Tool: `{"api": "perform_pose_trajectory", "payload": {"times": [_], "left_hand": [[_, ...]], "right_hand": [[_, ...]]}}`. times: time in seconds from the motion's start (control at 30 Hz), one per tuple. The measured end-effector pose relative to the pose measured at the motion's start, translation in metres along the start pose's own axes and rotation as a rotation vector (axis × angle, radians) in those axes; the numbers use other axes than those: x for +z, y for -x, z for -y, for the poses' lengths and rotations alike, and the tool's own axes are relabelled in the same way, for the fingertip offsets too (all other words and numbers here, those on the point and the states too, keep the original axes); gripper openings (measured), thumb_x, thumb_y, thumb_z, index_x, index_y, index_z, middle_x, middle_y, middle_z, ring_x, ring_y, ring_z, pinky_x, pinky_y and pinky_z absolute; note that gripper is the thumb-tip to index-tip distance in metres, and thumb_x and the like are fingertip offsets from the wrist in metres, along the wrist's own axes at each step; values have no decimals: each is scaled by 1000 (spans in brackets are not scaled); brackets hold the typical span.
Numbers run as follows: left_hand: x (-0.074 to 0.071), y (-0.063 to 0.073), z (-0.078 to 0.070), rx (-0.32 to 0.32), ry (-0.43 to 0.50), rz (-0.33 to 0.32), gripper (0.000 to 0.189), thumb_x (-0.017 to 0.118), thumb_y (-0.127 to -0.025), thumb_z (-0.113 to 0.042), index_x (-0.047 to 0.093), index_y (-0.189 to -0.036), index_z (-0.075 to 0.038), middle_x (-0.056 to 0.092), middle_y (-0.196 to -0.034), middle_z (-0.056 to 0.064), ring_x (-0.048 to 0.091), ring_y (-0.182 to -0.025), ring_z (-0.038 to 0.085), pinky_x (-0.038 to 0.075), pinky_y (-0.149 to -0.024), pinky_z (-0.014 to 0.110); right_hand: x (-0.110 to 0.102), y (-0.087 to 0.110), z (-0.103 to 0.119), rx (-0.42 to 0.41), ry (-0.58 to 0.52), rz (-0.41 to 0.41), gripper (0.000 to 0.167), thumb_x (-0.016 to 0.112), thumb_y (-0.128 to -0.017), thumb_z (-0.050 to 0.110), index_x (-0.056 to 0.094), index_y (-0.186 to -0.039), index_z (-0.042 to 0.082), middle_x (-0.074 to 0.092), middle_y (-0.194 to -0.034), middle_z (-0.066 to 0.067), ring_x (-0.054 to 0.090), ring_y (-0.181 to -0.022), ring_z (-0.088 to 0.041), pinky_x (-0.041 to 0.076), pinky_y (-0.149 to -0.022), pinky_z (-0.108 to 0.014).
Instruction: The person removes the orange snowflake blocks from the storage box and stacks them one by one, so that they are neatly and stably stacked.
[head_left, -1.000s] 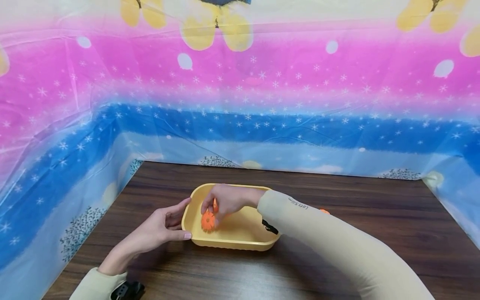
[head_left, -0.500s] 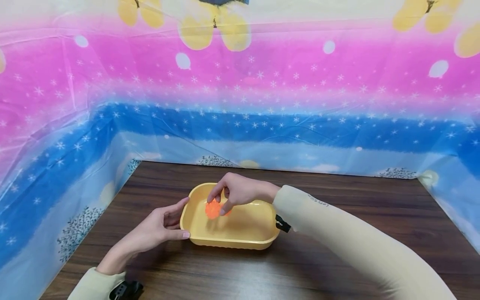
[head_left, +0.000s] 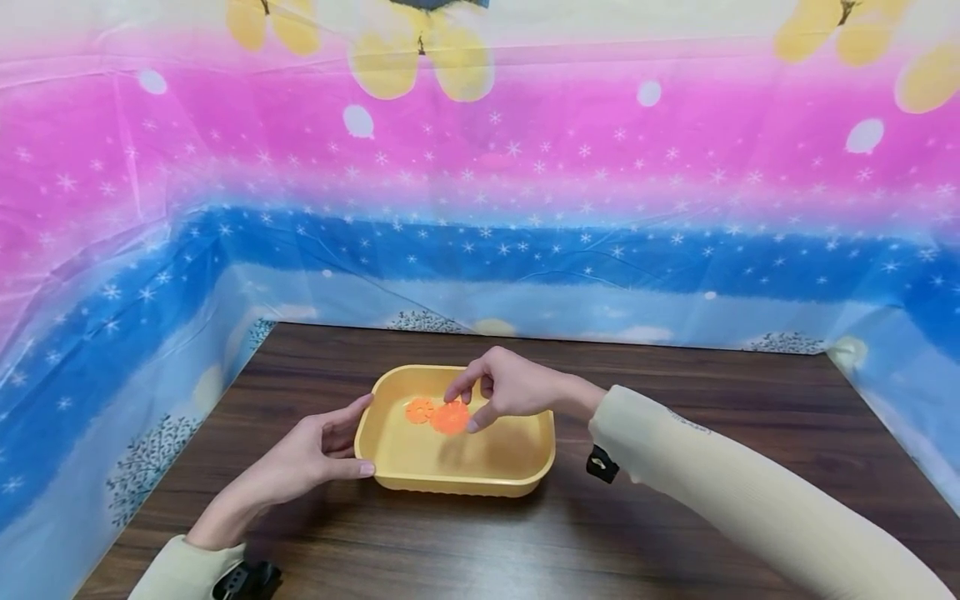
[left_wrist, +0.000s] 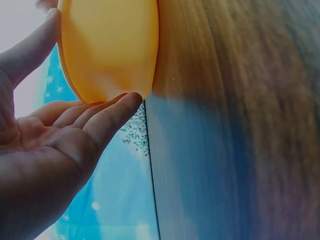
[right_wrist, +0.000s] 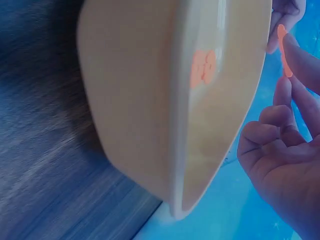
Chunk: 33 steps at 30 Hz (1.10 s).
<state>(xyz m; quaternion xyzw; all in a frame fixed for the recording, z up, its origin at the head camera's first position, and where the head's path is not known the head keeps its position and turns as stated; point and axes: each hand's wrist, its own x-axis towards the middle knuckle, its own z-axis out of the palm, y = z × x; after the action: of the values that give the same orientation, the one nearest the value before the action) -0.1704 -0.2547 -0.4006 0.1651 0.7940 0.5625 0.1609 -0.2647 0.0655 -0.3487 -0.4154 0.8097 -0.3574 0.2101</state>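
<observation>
A yellow plastic bin (head_left: 465, 483) stands on the table. Over its inside, my right hand (head_left: 517, 383) pinches an orange notched plastic disc (head_left: 450, 418) between thumb and fingertips; the right wrist view shows this disc edge-on, above the rim. Two more orange discs (right_wrist: 202, 69) lie on the bin's floor, partly overlapping in that view. At the bin's left end is my left hand (head_left: 300, 454), its thumb against the near corner and its fingers along the far corner. Those fingers look nearly straight in the left wrist view, tips touching the wall.
The dark wood table (head_left: 337, 542) spreads around the bin. A patterned pink and blue cloth (head_left: 480, 250) hangs behind and along the left side. My right sleeve (head_left: 712, 467) covers part of the table's right side.
My right hand has risen and moved right with an orange disc, uncovering orange on the bin's floor. An orange thing right of the bin is now hidden. The left hand stays put.
</observation>
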Motion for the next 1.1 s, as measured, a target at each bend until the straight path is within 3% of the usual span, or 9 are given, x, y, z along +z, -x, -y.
{"api": "perform_pose_trajectory", "payload": {"times": [0.27,0.53,0.77,0.93,1.1], "left_hand": [[0,-1,1,0,16,17,97,80,-93,-10,16,-165,2,25,-166,29,40,-146,45,55,-101,31],[0,1,2,-8,33,35,98,79,-94,-11,14,-165,2,27,-164,32,39,-144,49,56,-99,31],[0,1,0,-11,19,33,98,80,-93,-12,14,-165,2,27,-164,32,40,-144,49,56,-100,31],[0,2,-1,-14,17,30,98,80,-93,-12,14,-165,1,26,-164,32,40,-144,49,56,-100,31],[0,1,0,-8,13,32,97,79,-94,-11,14,-165,2,26,-164,32,39,-145,49,56,-100,30]], "right_hand": [[-6,29,-8,13,10,-53,36,88,-83,8,79,-118,13,67,-93,0,43,-62,-14,37,-59,-24],[-16,62,-18,42,7,-142,37,87,-85,14,79,-120,18,67,-97,-7,39,-60,-14,36,-58,-24],[-24,87,-33,22,-50,-209,39,88,-84,12,78,-121,12,61,-84,-11,42,-60,-14,41,-62,-24],[-27,102,-42,63,-82,-263,40,89,-83,11,78,-121,11,64,-96,-12,41,-61,-14,38,-58,-23],[-28,120,-52,111,-82,-320,40,91,-82,15,79,-120,15,61,-92,-11,43,-63,-15,40,-59,-24]]}}
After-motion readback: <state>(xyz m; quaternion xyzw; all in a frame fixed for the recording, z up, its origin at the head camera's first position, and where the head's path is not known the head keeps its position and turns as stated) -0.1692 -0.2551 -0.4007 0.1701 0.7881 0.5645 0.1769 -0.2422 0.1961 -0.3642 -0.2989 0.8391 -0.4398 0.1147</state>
